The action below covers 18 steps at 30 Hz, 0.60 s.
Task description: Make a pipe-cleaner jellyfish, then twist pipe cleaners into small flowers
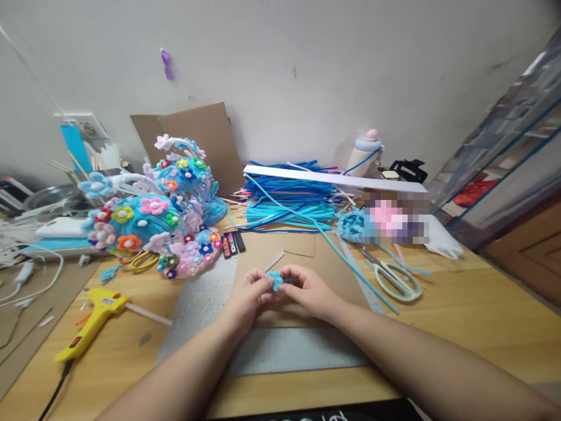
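Together, both hands, left [249, 292] and right [307, 287], pinch a blue pipe-cleaner flower [276, 280] (no legible writing nearby).

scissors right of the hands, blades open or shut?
Shut. The pale green scissors lie flat on the table, right of the right hand, blades together in one line toward the blue pile.

Head-worn view, forward and down, close over a cluttered wooden table [473, 327].

Yellow glue gun [90, 323] at left on table [482, 316]; scissors [394, 279] at right; blue pipe cleaners [289, 202] at back, w/ flower headpiece [158, 225] left of them.
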Available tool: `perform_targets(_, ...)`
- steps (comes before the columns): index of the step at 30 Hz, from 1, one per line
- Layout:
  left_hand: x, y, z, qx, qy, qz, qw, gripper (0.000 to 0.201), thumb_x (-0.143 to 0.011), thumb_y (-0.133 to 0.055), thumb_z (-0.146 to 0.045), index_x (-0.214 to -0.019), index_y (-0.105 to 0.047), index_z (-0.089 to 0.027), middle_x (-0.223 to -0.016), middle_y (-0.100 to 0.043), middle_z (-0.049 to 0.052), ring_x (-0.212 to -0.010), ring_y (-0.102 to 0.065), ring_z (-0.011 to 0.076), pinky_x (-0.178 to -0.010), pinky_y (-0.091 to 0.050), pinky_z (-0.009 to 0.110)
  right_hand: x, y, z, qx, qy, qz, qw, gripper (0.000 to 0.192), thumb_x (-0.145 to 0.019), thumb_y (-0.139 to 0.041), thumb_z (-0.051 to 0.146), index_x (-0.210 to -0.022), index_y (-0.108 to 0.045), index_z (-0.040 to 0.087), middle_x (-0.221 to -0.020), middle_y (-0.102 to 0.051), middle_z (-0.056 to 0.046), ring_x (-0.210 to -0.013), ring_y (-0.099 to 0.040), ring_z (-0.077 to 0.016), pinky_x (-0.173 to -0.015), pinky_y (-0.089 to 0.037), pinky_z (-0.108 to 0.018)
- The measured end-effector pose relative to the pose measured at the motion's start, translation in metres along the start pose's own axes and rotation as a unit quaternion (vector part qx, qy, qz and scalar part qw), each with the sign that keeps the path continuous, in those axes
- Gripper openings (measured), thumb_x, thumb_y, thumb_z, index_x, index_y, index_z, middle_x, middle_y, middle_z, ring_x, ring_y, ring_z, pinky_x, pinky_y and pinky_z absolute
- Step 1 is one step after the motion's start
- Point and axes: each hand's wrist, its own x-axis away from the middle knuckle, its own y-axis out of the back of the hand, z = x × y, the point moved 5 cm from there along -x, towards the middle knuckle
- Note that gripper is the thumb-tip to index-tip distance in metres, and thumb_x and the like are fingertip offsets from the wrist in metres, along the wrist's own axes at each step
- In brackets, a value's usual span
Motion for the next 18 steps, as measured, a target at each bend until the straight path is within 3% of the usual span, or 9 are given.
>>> perform_targets(3,-0.001,0.001,-0.001,-0.006,-0.004,0.000,1.000,0.034,-0.059,-0.080,-0.030,-0.064,-0.051,-0.015,-0.062,-0.064,0.000,-0.056,-0.059,0.0098,-0.058,-0.048,0.023,0.000,0.004,0.003,0.031,0.019,-0.012,0.999,0.014,-0.076,-0.060,0.025,-0.089,-0.060,0.018,-0.089,-0.062,-0.004,-0.086,-0.057,-0.0188,-0.081,-0.042,-0.034)
perform_targets(7,-0.005,0.006,-0.003,-0.027,-0.041,-0.029,0.998,0.032,-0.061,-0.080,-0.031,-0.063,-0.052,-0.015,-0.051,-0.058,-0.004,-0.049,-0.051,0.0056,-0.052,-0.039,0.016,0.002,0.014,0.010,0.116,0.074,-0.104,0.985,0.021,-0.073,-0.063,0.022,-0.093,-0.059,0.019,-0.100,-0.059,-0.005,-0.100,-0.051,-0.0215,-0.091,-0.036,-0.037)
perform_targets(9,-0.005,0.008,-0.003,-0.039,-0.056,-0.038,0.997,0.031,-0.062,-0.080,-0.032,-0.063,-0.053,-0.015,-0.049,-0.056,-0.006,-0.048,-0.049,0.0043,-0.051,-0.036,0.015,0.003,0.014,0.010,0.142,0.069,-0.116,0.981,0.015,-0.074,-0.062,0.025,-0.087,-0.058,0.019,-0.091,-0.058,-0.004,-0.090,-0.052,-0.0199,-0.083,-0.039,-0.034)
perform_targets(12,-0.004,0.004,0.000,-0.052,-0.047,-0.023,0.997,0.032,-0.061,-0.080,-0.034,-0.064,-0.055,-0.014,-0.050,-0.057,-0.004,-0.048,-0.049,0.0054,-0.051,-0.036,0.016,0.003,0.007,0.005,0.104,0.024,-0.075,0.991,0.013,-0.079,-0.056,0.031,-0.079,-0.056,0.018,-0.073,-0.054,0.000,-0.069,-0.049,-0.0151,-0.066,-0.039,-0.028)
perform_targets(18,0.001,-0.005,-0.005,-0.072,-0.042,-0.007,0.997,0.034,-0.061,-0.078,-0.039,-0.074,-0.060,-0.014,-0.057,-0.060,-0.003,-0.050,-0.051,0.0070,-0.053,-0.039,0.019,0.003,0.004,0.003,0.068,0.001,-0.056,0.996,0.019,-0.080,-0.051,0.033,-0.068,-0.048,0.018,-0.064,-0.047,0.003,-0.061,-0.044,-0.0119,-0.058,-0.036,-0.025)
